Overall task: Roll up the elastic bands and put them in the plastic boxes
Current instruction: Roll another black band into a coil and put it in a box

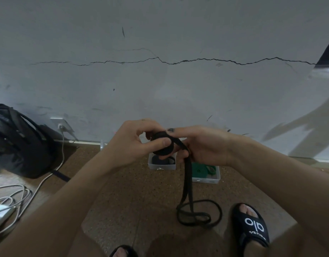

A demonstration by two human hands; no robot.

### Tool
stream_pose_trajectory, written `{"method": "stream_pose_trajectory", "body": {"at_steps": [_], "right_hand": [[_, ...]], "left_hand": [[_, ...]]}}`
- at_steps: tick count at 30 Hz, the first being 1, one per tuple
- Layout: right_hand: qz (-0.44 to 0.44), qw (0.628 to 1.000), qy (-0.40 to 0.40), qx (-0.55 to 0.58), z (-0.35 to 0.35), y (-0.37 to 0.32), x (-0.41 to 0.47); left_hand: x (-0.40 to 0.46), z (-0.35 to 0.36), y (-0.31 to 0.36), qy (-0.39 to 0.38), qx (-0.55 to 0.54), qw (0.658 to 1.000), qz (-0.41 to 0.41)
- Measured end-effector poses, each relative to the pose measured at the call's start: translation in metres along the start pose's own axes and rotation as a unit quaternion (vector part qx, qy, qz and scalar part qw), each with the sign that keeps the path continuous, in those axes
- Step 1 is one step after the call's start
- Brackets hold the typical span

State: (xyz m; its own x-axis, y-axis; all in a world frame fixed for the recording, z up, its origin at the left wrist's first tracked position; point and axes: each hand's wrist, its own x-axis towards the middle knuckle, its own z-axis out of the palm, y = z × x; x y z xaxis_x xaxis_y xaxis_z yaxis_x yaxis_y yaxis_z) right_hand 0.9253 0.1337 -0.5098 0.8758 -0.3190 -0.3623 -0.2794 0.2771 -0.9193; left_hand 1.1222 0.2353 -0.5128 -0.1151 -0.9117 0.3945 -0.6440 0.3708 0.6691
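A black elastic band point(187, 182) is partly wound into a roll point(162, 143) held at chest height. My left hand point(136, 143) grips the roll, thumb pressed across its front. My right hand point(202, 145) curls round the band where it leaves the roll. The loose tail hangs down and lies in loops on the floor point(199, 213). Behind my hands, on the floor, stand two clear plastic boxes: one point(161, 166) holds a dark rolled band, the other point(214, 178) holds green bands.
A black backpack point(21, 143) leans against the wall at the left, with white cables point(17, 197) and a charger on the floor beside it. My feet in black slides point(252, 225) are at the bottom. A cracked grey wall runs behind the boxes.
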Motion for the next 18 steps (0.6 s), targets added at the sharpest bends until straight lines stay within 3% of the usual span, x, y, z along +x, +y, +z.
{"method": "stream_pose_trajectory", "body": {"at_steps": [4,8,12,15,18], "right_hand": [[-0.013,0.994,0.071,-0.076,0.0070,0.0029,0.0021],[0.001,0.995,0.042,-0.089,0.0059,-0.0002,-0.0007],[0.031,0.999,-0.011,-0.032,0.0005,-0.0048,-0.0047],[0.003,1.000,0.016,-0.012,0.0023,-0.0037,-0.0024],[-0.012,0.993,0.073,-0.089,0.0047,0.0010,0.0028]], "left_hand": [[0.0023,0.0049,0.0017,-0.051,0.098,0.993,0.034],[0.0031,0.0017,0.0000,-0.045,0.064,0.997,0.011],[0.0004,0.0017,-0.0019,-0.025,0.048,0.999,0.001],[0.0011,0.0009,-0.0025,-0.007,0.011,1.000,-0.009],[0.0013,0.0004,-0.0005,-0.037,0.060,0.998,-0.003]]}}
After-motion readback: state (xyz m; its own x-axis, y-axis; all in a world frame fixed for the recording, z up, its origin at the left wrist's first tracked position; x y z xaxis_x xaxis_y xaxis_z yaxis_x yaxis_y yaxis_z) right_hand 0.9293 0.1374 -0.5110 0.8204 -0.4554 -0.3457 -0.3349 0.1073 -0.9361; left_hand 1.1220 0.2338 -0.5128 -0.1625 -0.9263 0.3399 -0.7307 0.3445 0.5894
